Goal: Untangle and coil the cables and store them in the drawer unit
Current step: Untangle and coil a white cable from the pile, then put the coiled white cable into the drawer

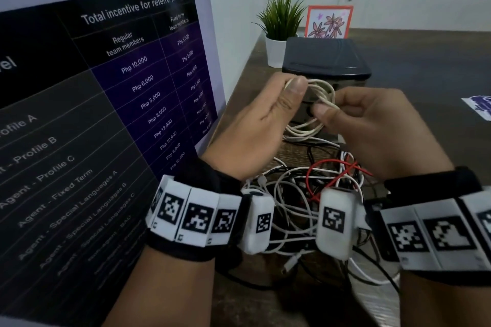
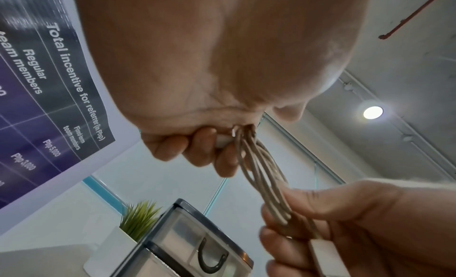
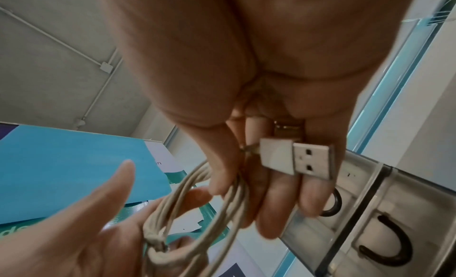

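A coil of white USB cable (image 1: pixel 322 93) hangs between my two hands above the table, in front of the dark-topped drawer unit (image 1: pixel 325 58). My left hand (image 1: pixel 287 98) grips the coil's upper left side, fingers curled round the strands (image 2: pixel 256 170). My right hand (image 1: pixel 358 119) pinches the other side with thumb and fingers, and the cable's USB plug (image 3: pixel 296 158) lies across its fingers. Below the wrists a tangle of white, black and red cables (image 1: pixel 313 194) lies on the table. The drawers (image 3: pixel 370 228) with dark U-shaped handles look closed.
A large printed poster board (image 1: pixel 106 93) stands close on the left. A potted plant (image 1: pixel 279 26) and a framed flower picture (image 1: pixel 329 21) sit behind the drawer unit. A purple-and-white sticker (image 1: pixel 478 107) lies on the brown table (image 1: pixel 425 61) at right.
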{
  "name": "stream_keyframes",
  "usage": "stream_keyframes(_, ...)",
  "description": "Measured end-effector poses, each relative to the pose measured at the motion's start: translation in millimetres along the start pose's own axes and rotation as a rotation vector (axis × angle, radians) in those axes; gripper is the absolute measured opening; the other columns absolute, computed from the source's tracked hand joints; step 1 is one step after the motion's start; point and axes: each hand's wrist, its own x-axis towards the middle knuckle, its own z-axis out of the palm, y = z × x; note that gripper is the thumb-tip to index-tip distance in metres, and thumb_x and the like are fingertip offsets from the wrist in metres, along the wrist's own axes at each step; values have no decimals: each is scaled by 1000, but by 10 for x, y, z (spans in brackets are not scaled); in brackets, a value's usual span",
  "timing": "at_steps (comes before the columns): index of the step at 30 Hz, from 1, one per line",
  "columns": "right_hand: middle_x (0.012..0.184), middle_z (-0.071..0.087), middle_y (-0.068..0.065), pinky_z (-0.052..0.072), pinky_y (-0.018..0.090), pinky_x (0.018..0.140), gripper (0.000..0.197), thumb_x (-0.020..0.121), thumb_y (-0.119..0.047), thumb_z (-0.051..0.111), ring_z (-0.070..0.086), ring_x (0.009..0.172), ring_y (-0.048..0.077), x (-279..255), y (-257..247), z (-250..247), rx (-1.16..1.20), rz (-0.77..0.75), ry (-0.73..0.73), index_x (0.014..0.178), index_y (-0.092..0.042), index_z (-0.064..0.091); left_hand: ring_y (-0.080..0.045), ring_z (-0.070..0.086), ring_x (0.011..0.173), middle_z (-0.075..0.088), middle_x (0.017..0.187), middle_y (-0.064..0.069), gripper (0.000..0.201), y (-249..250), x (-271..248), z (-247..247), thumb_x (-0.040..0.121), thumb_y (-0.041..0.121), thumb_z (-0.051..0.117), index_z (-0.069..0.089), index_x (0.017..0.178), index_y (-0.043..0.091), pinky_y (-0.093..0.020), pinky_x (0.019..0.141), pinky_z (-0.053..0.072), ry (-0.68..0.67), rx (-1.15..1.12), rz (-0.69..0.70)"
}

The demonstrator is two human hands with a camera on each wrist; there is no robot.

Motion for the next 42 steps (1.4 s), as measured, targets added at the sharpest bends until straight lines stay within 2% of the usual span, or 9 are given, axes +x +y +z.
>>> stream_keyframes(4,74,75,3,58,36,75,11,93,-19,65,72,66,14,3,12,-31,38,5,-56,85,-16,72,-14,46,132,56,133,17,54,-58,6,-33,96,68,14,47,131,44,-51,111,33,18,95,-13)
stream_keyframes(9,66,71,3,41,15,53,15,94,-29,64,57,53,3,-19,-8,-78,-81,-45,-73,84,-23,74,-7,42,129,54,135,13,43,-109,-5,-19,97,68,14,45,120,51,-43,112,29,88,133,-70)
stream_keyframes(12,72,73,6,49,26,61,20,95,-30,62,64,61,11,-8,15,-52,-127,-30,-71,84,-17,73,-9,44,131,58,131,18,49,-161,10,15,97,66,20,58,116,43,-38,111,29,106,22,-83)
stream_keyframes(15,87,76,3,56,40,85,14,95,-12,61,72,85,17,39,56,27,-57,-45,-25,98,-17,74,1,56,103,67,101,17,44,-176,48,68,96,46,28,66,109,28,-32,93,40,51,-87,-86)
stream_keyframes(19,92,72,-7,53,23,77,56,83,19,47,67,83,6,82,160,158,11,-46,-24,115,-24,65,-5,55,73,61,73,11,31,-220,92,86,94,31,40,68,100,20,-42,76,45,-5,-62,-93)
stream_keyframes(28,77,64,-11,38,21,65,35,102,-38,44,57,79,5,252,332,359,-166,142,2,83,-24,70,0,63,58,64,53,11,18,-421,99,207,94,19,65,66,112,14,-19,67,52,-62,5,-244)
stream_keyframes(32,97,69,-1,45,30,84,22,98,-33,52,61,99,21,456,513,286,-377,246,-51,80,-28,65,-11,69,75,72,77,2,21,-408,87,230,94,26,64,67,113,18,-26,74,54,-61,36,-236)
stream_keyframes(36,134,59,6,40,27,95,27,100,-26,50,54,122,25,570,539,299,-513,353,-237,122,-20,66,-1,62,85,66,91,12,14,-434,106,103,95,28,61,65,108,27,-20,73,48,104,231,-196)
stream_keyframes(42,121,63,12,48,36,96,29,98,-23,48,58,108,32,661,551,364,-669,414,-356,117,-9,66,-13,61,92,62,91,13,18,-556,310,-71,93,21,55,59,109,30,-33,84,51,118,399,-299)
